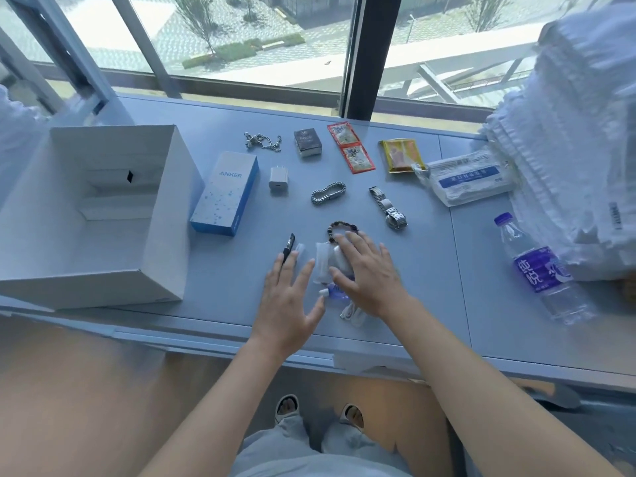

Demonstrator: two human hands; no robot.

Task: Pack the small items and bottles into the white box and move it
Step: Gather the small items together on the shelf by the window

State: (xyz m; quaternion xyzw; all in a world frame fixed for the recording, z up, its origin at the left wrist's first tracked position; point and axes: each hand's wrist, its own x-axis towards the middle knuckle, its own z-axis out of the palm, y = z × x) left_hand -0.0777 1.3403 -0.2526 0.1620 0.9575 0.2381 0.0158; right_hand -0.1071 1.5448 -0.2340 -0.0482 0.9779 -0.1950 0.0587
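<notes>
The open white box (156, 215) stands at the table's left, with nothing loose inside. My left hand (287, 297) hovers open, fingers spread, just below a black pen (288, 248). My right hand (368, 277) lies flat and open over a small clear bottle (322, 263), a white cable (347, 311) and a little purple-labelled bottle (332, 292). A beaded bracelet (342, 227) peeks out above its fingertips. A large water bottle (540, 266) with a purple label lies at the right.
Spread across the table are a blue Anker box (225, 192), a white charger plug (278, 179), a silver chain (263, 142), a dark small box (307, 142), red sachets (351, 148), a yellow packet (401, 155), a chain bracelet (328, 193), a watch (389, 208), a gauze pack (468, 177).
</notes>
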